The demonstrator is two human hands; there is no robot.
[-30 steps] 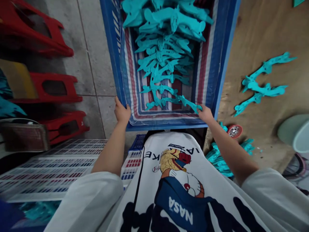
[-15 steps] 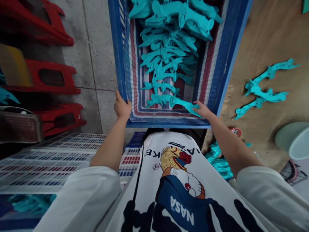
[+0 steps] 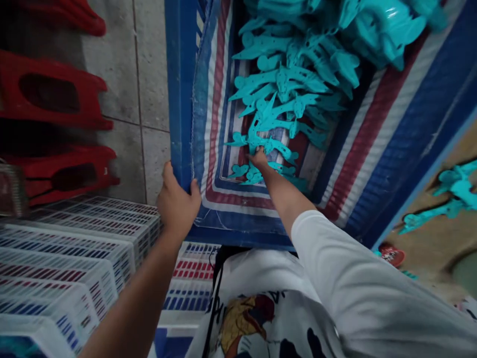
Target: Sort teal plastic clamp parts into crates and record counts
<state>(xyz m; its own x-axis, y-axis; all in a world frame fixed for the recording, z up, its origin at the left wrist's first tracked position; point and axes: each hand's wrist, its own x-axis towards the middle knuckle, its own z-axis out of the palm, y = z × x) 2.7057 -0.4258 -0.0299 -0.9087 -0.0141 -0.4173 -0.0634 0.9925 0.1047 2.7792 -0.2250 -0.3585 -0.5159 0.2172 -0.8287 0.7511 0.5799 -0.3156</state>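
My left hand is closed around the left rim of a large blue crate, its thumb on the inner side. Red, white and blue striped sheeting lines the crate. Inside are rows of branched turquoise plastic parts, heaped higher toward the far end. My right hand reaches down into the near part of the crate, its fingers closed on a turquoise plastic part. The fingertips are partly hidden by the part. Another turquoise piece lies at the near end, partly behind my right forearm.
White slotted baskets stand at the lower left. Red plastic stools lie along the left on the tiled floor. On the brown surface at right are more turquoise parts and a small red dish.
My right hand has let go of the nearest part's right end and moved left and deeper onto another part. My left hand stays on the rim. The view has moved closer to the crate.
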